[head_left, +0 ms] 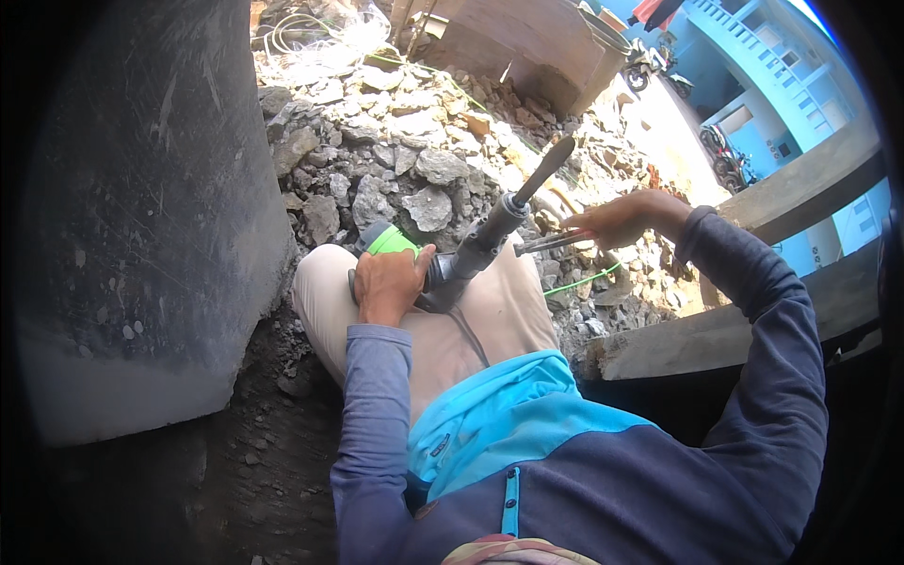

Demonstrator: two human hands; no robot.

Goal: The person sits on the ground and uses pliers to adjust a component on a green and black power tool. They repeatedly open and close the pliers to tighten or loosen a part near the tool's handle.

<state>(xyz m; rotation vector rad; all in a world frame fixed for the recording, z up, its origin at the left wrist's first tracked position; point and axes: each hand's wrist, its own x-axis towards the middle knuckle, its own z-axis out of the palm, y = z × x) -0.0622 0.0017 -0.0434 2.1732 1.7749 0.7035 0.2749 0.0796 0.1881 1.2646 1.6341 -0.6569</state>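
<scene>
A green-and-black demolition hammer (478, 243) rests across my lap, its dark chisel bit (547, 171) pointing up and to the right. My left hand (387, 284) is wrapped round the body beside the green housing (392, 241). Some of that housing and the grip is hidden behind my fingers. To the right, my right hand (626, 219) is closed on pliers (557, 242) with some red on the handles. The tips of the pliers reach the side of the hammer's front end; whether they touch it I cannot tell. A dark cord (471, 339) runs over my trousers.
Broken concrete rubble (428, 179) covers the ground ahead. A large grey slab (141, 217) stands close on my left. Concrete beams (650, 341) lie to the right. A green line (582, 282) crosses the rubble. A brown panel (518, 42), motorcycles (725, 158) and a blue building (782, 66) are farther off.
</scene>
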